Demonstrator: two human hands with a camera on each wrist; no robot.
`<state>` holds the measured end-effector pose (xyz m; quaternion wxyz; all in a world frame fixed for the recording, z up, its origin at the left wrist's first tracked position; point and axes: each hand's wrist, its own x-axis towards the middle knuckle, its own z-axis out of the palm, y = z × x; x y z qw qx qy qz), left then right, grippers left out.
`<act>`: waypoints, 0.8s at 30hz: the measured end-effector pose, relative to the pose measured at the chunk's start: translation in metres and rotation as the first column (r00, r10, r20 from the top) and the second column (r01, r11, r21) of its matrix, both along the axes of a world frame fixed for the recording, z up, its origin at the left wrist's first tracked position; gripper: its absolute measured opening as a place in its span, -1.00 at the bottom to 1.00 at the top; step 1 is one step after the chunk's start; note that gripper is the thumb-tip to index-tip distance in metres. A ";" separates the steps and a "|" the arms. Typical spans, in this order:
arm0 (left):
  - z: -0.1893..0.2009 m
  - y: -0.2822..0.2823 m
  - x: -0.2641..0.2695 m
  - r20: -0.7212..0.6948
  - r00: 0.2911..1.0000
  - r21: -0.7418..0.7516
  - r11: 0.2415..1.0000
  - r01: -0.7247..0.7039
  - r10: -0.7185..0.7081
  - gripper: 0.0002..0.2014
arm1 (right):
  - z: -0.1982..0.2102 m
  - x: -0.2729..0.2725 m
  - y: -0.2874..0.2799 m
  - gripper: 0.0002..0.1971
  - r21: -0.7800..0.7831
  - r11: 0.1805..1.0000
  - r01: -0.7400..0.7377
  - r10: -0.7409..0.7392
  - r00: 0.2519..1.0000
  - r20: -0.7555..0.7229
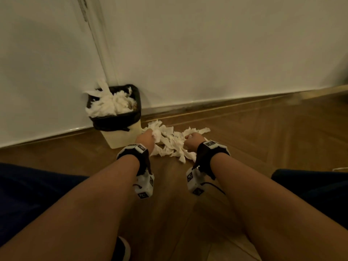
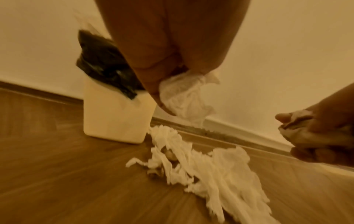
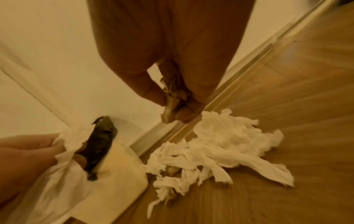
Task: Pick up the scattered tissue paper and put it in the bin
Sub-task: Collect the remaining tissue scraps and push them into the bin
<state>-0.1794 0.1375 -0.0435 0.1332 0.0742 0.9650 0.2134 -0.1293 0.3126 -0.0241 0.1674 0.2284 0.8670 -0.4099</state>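
Lying beneath both hands point(image 1: 168, 141), tissue paper point(image 1: 173, 144) beside bin point(image 1: 122, 137).

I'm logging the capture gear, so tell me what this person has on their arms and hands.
Forearms and hands are bare, no sleeves or gloves. Each wrist has a black strap topped by a white plate with black square markers. A white marker-printed camera box hangs under each wrist; a black cable trails from the right box.
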 end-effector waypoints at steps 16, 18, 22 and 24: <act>0.124 -0.128 -0.068 -0.147 0.918 0.206 0.919 -0.335 0.368 -0.62 | 0.111 -0.092 -0.087 -0.64 0.235 0.960 -0.152 0.219 0.931 -0.293; 0.130 -0.135 -0.082 -0.127 0.926 0.158 0.929 -0.335 0.355 -0.60 | 0.116 -0.110 -0.098 -0.62 0.201 0.968 -0.148 0.207 0.926 -0.317; 0.123 -0.149 -0.110 -0.251 0.932 -0.023 0.961 -0.275 0.261 -0.57 | 0.117 -0.145 -0.114 -0.70 0.250 0.955 -0.162 0.242 0.910 -0.338; 0.115 -0.154 -0.122 -0.334 0.919 -0.125 0.956 -0.265 0.211 -0.53 | 0.112 -0.164 -0.122 -0.73 0.284 0.939 -0.193 0.280 0.908 -0.311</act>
